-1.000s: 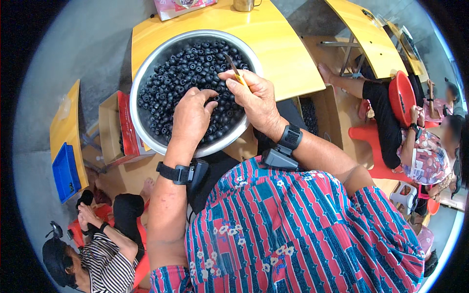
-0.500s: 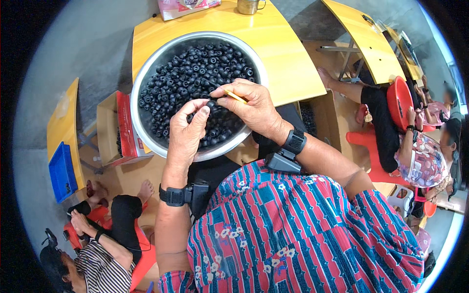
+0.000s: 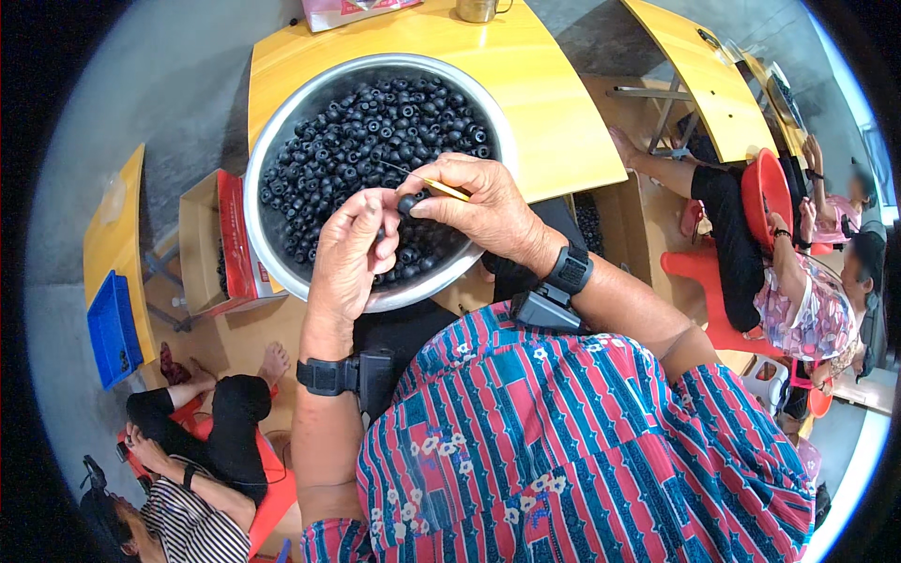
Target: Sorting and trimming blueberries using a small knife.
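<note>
A wide metal basin [image 3: 255, 202] stands in front of me, heaped with small round black pieces [image 3: 352, 155], many with a hole in one end; they look like rubber. Over its near right part, my right hand [image 3: 483, 202] pinches a thin pick with a yellow handle [image 3: 448, 189], its metal shaft pointing left. One round black piece [image 3: 407, 204] sits between the right thumb and the left fingertips. My left hand [image 3: 349, 244] is closed beside it, fingers curled in; a dark spot shows between them, and I cannot make out what it is.
The basin rests partly on a yellow table [image 3: 554, 122] with a metal cup [image 3: 477, 9] and a pink-white package [image 3: 352, 11]. Cardboard boxes [image 3: 202, 239] flank it below. A blue tray [image 3: 114, 328] lies far left. Seated people are at both sides, one with a red basin [image 3: 768, 192].
My left hand has drawn slightly left and down, its fingers curling in. The black piece now shows plainly at the right thumb. The pick stays in my right hand.
</note>
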Action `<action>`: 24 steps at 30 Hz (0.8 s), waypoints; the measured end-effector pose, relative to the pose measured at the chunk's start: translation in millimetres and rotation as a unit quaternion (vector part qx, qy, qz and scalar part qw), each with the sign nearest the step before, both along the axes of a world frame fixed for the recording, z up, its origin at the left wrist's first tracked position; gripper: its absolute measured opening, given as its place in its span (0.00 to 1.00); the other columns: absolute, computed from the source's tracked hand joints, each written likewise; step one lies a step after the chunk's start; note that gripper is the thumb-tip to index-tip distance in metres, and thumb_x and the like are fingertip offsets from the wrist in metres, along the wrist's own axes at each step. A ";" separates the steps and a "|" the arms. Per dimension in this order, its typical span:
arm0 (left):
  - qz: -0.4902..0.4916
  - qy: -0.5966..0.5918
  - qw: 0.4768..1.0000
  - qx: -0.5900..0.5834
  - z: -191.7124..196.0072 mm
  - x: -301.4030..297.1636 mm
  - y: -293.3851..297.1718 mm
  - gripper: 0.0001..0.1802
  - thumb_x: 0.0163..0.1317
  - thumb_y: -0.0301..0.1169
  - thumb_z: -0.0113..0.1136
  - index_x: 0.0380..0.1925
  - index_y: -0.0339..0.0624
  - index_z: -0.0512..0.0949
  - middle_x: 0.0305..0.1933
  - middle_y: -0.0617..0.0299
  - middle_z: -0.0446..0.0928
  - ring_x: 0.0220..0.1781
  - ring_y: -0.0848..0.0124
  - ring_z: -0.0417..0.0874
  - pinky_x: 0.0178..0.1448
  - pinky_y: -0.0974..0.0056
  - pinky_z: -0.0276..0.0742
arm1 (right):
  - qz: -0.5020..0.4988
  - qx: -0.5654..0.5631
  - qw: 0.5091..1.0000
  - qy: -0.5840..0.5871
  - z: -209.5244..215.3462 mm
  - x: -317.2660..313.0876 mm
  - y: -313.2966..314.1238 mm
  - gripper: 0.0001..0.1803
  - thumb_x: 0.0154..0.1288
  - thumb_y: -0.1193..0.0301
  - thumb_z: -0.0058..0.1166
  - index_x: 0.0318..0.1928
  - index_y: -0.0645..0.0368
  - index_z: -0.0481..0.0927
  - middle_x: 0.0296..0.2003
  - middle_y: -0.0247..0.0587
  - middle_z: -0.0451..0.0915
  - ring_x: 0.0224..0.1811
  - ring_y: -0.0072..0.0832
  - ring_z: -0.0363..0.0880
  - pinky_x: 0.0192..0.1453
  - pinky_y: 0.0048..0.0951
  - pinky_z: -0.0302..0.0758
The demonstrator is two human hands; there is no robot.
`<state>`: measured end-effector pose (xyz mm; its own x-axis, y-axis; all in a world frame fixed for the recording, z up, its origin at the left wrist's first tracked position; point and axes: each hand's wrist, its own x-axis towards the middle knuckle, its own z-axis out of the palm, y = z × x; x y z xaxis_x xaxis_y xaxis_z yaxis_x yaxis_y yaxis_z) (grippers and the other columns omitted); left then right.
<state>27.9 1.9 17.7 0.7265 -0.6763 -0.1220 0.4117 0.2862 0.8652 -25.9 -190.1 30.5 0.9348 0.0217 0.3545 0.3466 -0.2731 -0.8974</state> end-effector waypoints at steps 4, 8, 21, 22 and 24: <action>-0.035 0.072 0.996 -0.029 5.1 -0.2 0.0 0.18 0.72 0.43 0.47 0.49 0.41 0.73 0.34 0.63 0.73 0.28 0.79 0.69 0.24 0.78 0.61 | -0.001 0.020 1.000 0.008 1.1 -0.5 -0.8 0.09 0.58 0.72 0.62 0.39 0.59 0.83 0.35 0.37 0.81 0.41 0.25 0.79 0.48 0.27 0.75; -0.065 0.069 0.995 -0.022 4.7 0.2 2.1 0.17 0.71 0.41 0.49 0.49 0.40 0.73 0.35 0.62 0.74 0.29 0.78 0.71 0.24 0.79 0.62 | 0.015 0.064 0.998 0.025 5.1 -1.2 2.4 0.09 0.58 0.73 0.61 0.40 0.59 0.83 0.35 0.37 0.81 0.42 0.25 0.79 0.49 0.27 0.75; -0.071 0.079 0.993 -0.052 -2.8 5.7 4.7 0.17 0.63 0.31 0.62 0.49 0.39 0.72 0.32 0.66 0.72 0.27 0.81 0.67 0.24 0.81 0.58 | 0.015 -0.027 0.999 -0.008 4.9 0.9 2.2 0.09 0.59 0.72 0.60 0.40 0.59 0.83 0.35 0.38 0.82 0.40 0.29 0.79 0.47 0.29 0.75; -0.070 0.079 0.993 -0.048 -2.1 5.6 3.8 0.17 0.62 0.31 0.63 0.49 0.39 0.72 0.31 0.68 0.70 0.27 0.82 0.66 0.24 0.81 0.58 | 0.014 -0.024 1.000 -0.013 4.3 0.9 1.8 0.09 0.58 0.72 0.60 0.40 0.59 0.83 0.35 0.38 0.82 0.40 0.30 0.79 0.47 0.29 0.75; -0.070 0.079 0.993 -0.045 -1.3 4.5 2.5 0.17 0.62 0.31 0.63 0.48 0.39 0.72 0.31 0.69 0.69 0.27 0.83 0.65 0.24 0.81 0.58 | 0.013 -0.020 1.000 -0.018 2.9 0.8 1.6 0.09 0.58 0.72 0.60 0.40 0.58 0.84 0.35 0.38 0.82 0.40 0.30 0.79 0.48 0.29 0.75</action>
